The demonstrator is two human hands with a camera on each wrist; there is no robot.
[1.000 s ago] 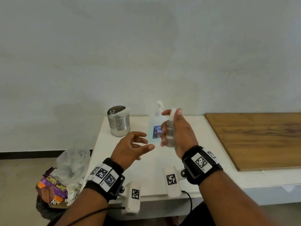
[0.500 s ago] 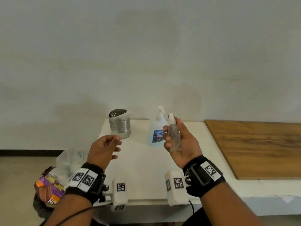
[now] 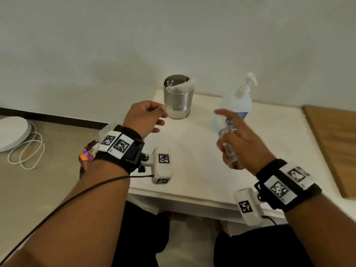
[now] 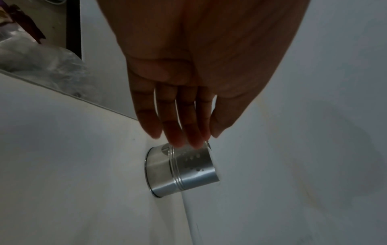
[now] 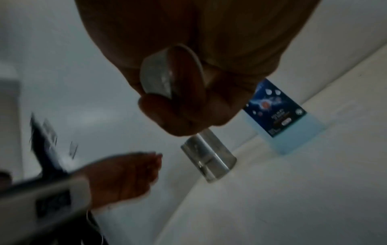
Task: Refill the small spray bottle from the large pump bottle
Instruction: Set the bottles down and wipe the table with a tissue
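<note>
Small spray bottle (image 3: 229, 145), clear, held tilted above the white table (image 3: 192, 170) in the right hand (image 3: 244, 145); lower fingers curl round it, forefinger out. Large pump bottle (image 3: 238, 101) stands on the table just behind. Left hand (image 3: 143, 117) holds nothing, fingers loose, hanging near a steel perforated cup (image 3: 178, 97).

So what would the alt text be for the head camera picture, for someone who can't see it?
A person's right hand holds a small clear spray bottle above a white table. The empty left hand hovers near a steel cup, with a large pump bottle behind.
</note>
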